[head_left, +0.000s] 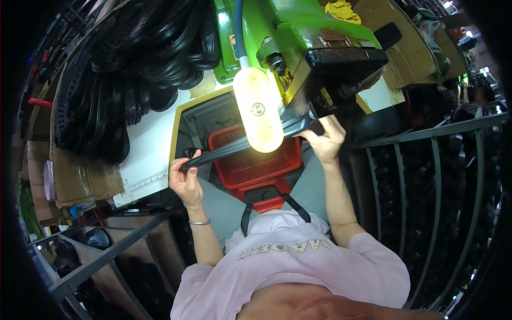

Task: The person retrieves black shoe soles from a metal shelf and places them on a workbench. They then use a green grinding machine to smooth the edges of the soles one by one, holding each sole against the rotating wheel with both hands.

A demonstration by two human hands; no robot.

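Note:
A long, thin black piece (221,153), seen edge-on and resembling a shoe sole, stretches between my two hands, tilted up to the right. My left hand (186,178) pinches its lower left end between thumb and fingers. At the other end, my right hand (326,140) grips it with the thumb underneath, close to the working head of a green machine (341,32). A bright oblong lamp (258,109) hangs in front and hides the middle of the piece. Whether the machine's tool touches the piece, I cannot tell.
Black shoe soles (144,48) are piled in a cardboard box (88,184) at the left. Below my hands, a red plastic basket (229,184) sits between my knees. Metal-railed racks (109,256) flank me on both sides. A yellow cloth (343,10) lies atop the machine.

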